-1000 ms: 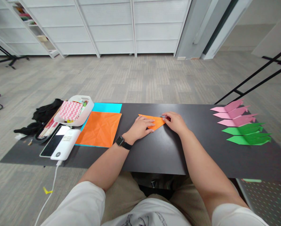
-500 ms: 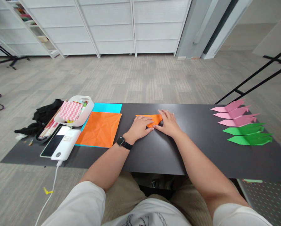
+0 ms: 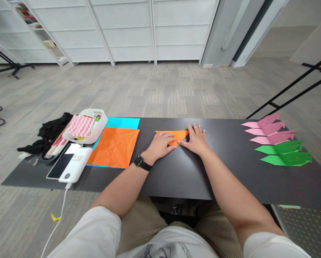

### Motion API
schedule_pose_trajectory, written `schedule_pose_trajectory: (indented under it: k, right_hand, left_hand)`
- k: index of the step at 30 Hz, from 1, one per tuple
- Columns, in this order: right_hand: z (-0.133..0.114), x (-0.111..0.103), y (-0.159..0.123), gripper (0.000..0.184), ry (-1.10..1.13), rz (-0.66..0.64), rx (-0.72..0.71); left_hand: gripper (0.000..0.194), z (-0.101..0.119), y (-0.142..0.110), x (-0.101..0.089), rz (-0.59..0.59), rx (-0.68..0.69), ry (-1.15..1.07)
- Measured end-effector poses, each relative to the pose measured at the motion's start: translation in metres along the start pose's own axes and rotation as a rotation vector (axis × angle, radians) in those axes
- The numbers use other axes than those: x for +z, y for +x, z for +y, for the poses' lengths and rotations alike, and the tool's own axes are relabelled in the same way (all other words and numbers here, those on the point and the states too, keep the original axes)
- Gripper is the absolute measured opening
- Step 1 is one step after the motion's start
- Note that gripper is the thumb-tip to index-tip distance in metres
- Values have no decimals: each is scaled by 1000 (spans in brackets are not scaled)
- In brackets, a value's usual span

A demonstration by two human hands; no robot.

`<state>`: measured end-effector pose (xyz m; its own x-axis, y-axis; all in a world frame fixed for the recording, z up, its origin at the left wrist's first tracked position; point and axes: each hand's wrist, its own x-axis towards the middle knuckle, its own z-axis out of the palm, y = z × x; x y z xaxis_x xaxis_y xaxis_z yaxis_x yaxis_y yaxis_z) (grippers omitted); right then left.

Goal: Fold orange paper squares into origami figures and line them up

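A folded piece of orange origami paper (image 3: 179, 135) lies on the dark table (image 3: 176, 175), its shape a triangle pointing toward me. My left hand (image 3: 161, 144) rests flat over the paper's left part, fingers stretched out and hiding some of it. At the paper's right corner is my right hand (image 3: 197, 140), fingers spread, with the thumb touching the right slanted edge near the lower tip. Neither hand is wrapped round anything.
To the left lie orange sheets (image 3: 114, 147) over blue paper (image 3: 124, 123). Beyond them are a white basket (image 3: 99, 127), a power bank (image 3: 75, 165) with a cable, and a phone (image 3: 58, 166). Folded pink birds (image 3: 268, 129) and green birds (image 3: 285, 154) line the right end.
My right hand has slid a little to the right, its fingers moving off the paper, so more of the right corner shows. My left hand has stayed in place.
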<state>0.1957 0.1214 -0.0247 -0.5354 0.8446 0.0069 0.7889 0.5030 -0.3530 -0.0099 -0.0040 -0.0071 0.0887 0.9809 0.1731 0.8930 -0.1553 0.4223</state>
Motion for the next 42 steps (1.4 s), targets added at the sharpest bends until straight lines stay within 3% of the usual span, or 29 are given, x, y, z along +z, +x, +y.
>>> schedule_pose_trajectory:
  k: [12, 20, 35, 38, 42]
  right_hand:
    - [16, -5, 7, 113, -34, 30, 107]
    - [32, 2, 20, 94, 28, 111, 179]
    - [29, 6, 23, 73, 57, 201, 222]
    - [26, -2, 18, 71, 104, 239, 160]
    - [14, -8, 7, 63, 174, 284, -133]
  left_hand:
    - [37, 2, 0, -3, -26, -5, 1]
    - [35, 1, 1, -2, -23, -6, -7]
    - [35, 4, 0, -4, -23, 1, 1]
    - [35, 6, 0, -5, -17, -3, 5]
    - [35, 9, -1, -6, -8, -10, 20]
